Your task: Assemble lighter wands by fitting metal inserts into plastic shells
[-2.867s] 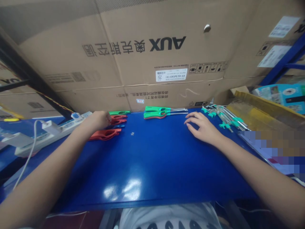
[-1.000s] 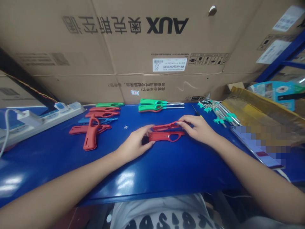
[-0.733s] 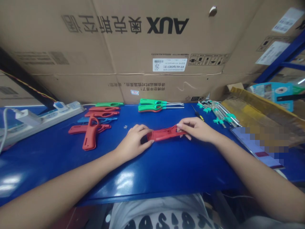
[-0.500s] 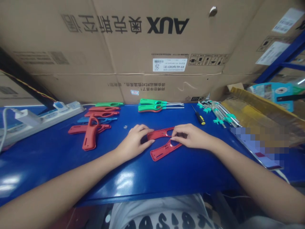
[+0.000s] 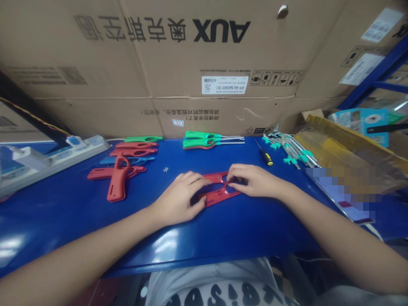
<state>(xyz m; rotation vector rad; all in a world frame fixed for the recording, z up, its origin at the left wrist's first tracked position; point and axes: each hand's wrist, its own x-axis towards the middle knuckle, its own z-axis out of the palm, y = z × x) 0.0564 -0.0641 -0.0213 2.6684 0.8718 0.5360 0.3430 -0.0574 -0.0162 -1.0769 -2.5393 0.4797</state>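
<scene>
Two red plastic lighter shell halves lie flat side by side on the blue table, insides up. My left hand rests with curled fingers on their left end. My right hand pinches their right end with fingertips together. Both hands touch the shells in the middle of the table.
More red, blue and green shell halves lie at the left. Two assembled green lighters sit at the back. A small screwdriver and a pile of metal tubes with green fittings are at the right. A power strip lies far left. Cardboard boxes stand behind.
My left hand fetched red shells from the left pile to the centre. Both hands split them apart and laid the two halves flat next to each other.
</scene>
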